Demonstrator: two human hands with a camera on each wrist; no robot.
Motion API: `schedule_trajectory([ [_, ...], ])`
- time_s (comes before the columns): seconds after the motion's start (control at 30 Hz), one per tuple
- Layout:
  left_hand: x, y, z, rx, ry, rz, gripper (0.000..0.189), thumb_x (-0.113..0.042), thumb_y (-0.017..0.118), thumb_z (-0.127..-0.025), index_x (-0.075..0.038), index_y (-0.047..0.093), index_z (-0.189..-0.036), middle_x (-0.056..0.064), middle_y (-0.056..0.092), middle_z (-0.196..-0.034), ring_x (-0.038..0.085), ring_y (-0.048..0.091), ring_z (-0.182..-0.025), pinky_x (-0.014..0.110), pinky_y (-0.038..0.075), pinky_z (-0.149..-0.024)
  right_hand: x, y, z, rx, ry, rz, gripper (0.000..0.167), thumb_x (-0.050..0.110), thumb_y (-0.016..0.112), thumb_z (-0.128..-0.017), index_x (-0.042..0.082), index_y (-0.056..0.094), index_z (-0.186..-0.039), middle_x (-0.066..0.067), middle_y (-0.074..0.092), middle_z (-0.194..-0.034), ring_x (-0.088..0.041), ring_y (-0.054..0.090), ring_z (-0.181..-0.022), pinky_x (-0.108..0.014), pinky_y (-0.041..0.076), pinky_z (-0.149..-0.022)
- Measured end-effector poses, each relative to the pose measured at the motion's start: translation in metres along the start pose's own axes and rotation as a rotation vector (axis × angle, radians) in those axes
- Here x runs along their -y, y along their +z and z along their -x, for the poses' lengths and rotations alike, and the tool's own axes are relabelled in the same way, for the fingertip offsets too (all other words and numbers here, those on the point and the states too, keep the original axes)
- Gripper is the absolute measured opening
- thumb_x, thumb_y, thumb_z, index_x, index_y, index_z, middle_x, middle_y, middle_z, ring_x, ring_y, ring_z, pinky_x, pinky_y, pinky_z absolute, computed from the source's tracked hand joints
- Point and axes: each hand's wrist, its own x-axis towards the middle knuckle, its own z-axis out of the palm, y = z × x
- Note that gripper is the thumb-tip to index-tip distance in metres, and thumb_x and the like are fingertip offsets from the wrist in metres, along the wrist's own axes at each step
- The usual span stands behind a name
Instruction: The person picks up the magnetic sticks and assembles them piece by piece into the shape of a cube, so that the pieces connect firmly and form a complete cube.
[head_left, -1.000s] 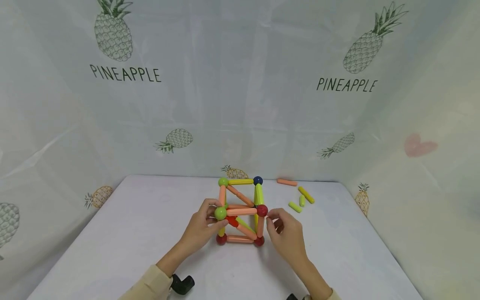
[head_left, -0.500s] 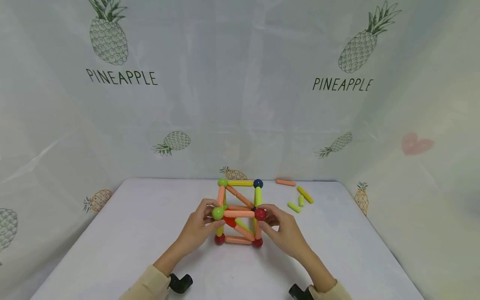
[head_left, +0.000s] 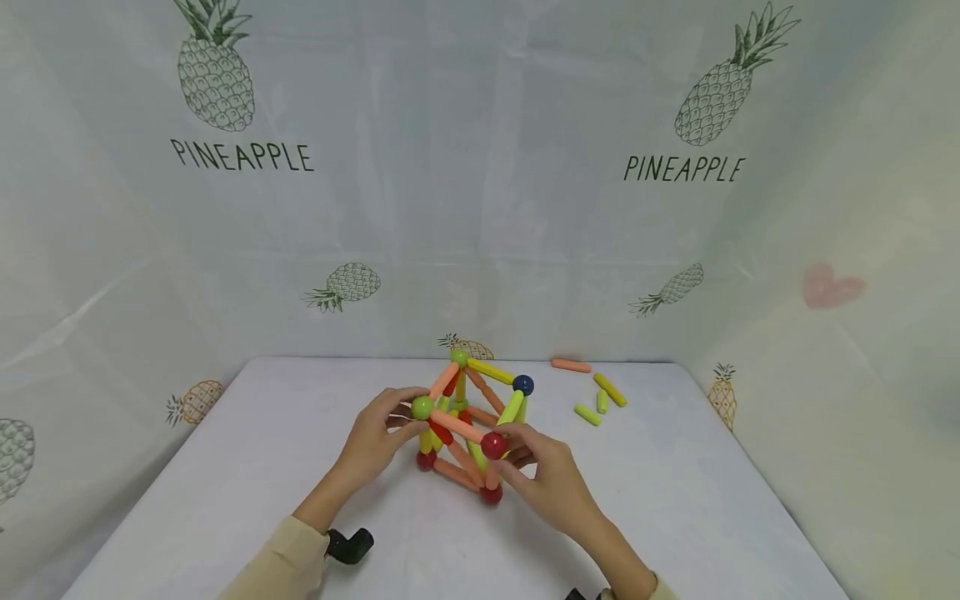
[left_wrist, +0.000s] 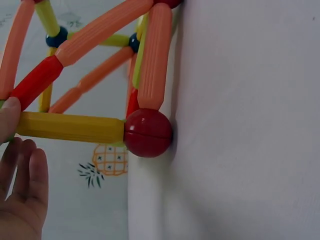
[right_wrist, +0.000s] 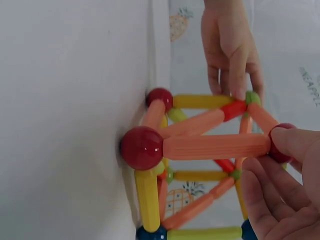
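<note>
An open cube frame of ball-and-stick magnetic building pieces, with coral, yellow, lime and red sticks, stands turned at an angle on the table. At its upper near-left corner my left hand [head_left: 375, 429] pinches a lime-green ball [head_left: 422, 407]. My right hand [head_left: 551, 475] holds the dark red ball [head_left: 493, 445] at the upper near-right corner, thumb and fingers on either side in the right wrist view. A coral stick [head_left: 457, 426] joins these two balls. Low on the frame, a red ball [left_wrist: 148, 133] meets the tabletop in the left wrist view. Diagonal sticks cross some faces.
Loose sticks lie at the back right of the white table [head_left: 675, 517]: a coral one [head_left: 572, 365], a yellow one [head_left: 610, 389] and two lime ones, one being this lime stick [head_left: 588, 414]. A pineapple-print sheet [head_left: 465, 208] hangs behind.
My right hand has gone from beside the red ball to gripping it. Both hands have turned the frame clockwise as seen from above, its right near corner coming closer.
</note>
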Motion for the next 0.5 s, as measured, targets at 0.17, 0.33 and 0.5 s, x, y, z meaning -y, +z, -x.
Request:
schedule_trajectory([
  [0.17, -0.004, -0.001, 0.003, -0.088, 0.059, -0.128, 0.056, -0.012, 0.085, -0.092, -0.021, 0.064, -0.143, 0.004, 0.062, -0.129, 0.020, 0.066, -0.111, 0.042, 0.060, -0.096, 0.008, 0.013, -0.003, 0.005, 0.005, -0.016, 0.045, 0.009, 0.085, -0.091, 0.016, 0.068, -0.131, 0.013, 0.075, -0.103, -0.005, 0.071, -0.087, -0.026, 0.062, -0.079],
  [0.33, -0.024, 0.003, 0.015, -0.161, 0.151, -0.273, 0.056, -0.012, 0.090, -0.087, -0.022, 0.069, -0.139, 0.003, 0.055, -0.130, 0.020, 0.063, -0.104, 0.040, 0.060, -0.088, 0.011, 0.017, -0.005, -0.005, 0.017, -0.013, 0.045, 0.010, 0.086, -0.091, 0.015, 0.068, -0.131, 0.013, 0.075, -0.101, -0.005, 0.072, -0.086, -0.027, 0.063, -0.079],
  [0.5, -0.040, 0.011, 0.026, -0.134, 0.165, -0.218, 0.056, -0.013, 0.092, -0.084, -0.022, 0.071, -0.136, 0.001, 0.058, -0.119, 0.017, 0.063, -0.095, 0.028, 0.059, -0.082, 0.010, 0.021, -0.006, -0.010, 0.031, -0.012, 0.045, 0.010, 0.086, -0.091, 0.016, 0.068, -0.131, 0.012, 0.076, -0.103, -0.004, 0.072, -0.088, -0.027, 0.063, -0.078],
])
